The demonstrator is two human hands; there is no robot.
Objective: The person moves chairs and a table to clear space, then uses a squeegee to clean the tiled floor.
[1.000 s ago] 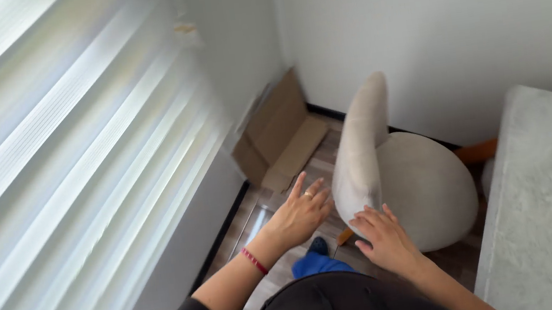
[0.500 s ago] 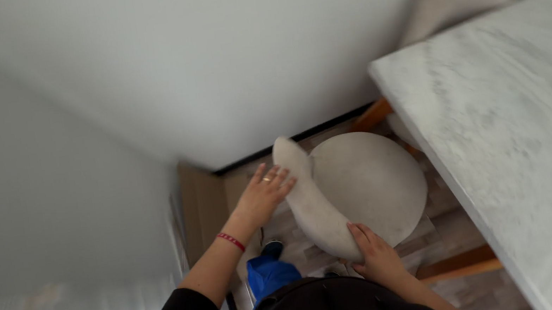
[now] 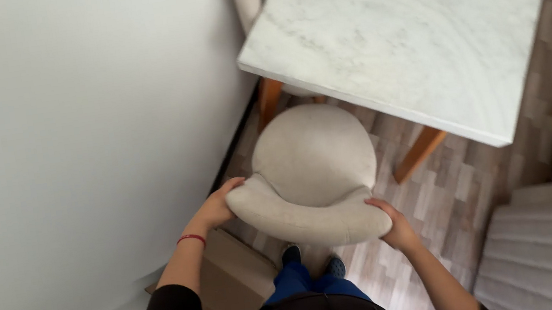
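Fingers of the left hand (image 3: 217, 207) and right hand (image 3: 395, 226) curl around the backrest ends of one beige chair (image 3: 314, 171), now facing the one marble table (image 3: 409, 31) at one o'clock; earlier it sat turned sideways.

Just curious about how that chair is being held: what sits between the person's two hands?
In the head view, the chair's curved beige backrest spans from the left hand to the right hand, each gripping one end.

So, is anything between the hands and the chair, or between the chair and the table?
Nothing separates them: the left hand and right hand already grip the beige chair backrest ends. No object shows between the chair and the marble table; its seat front sits near an orange table leg.
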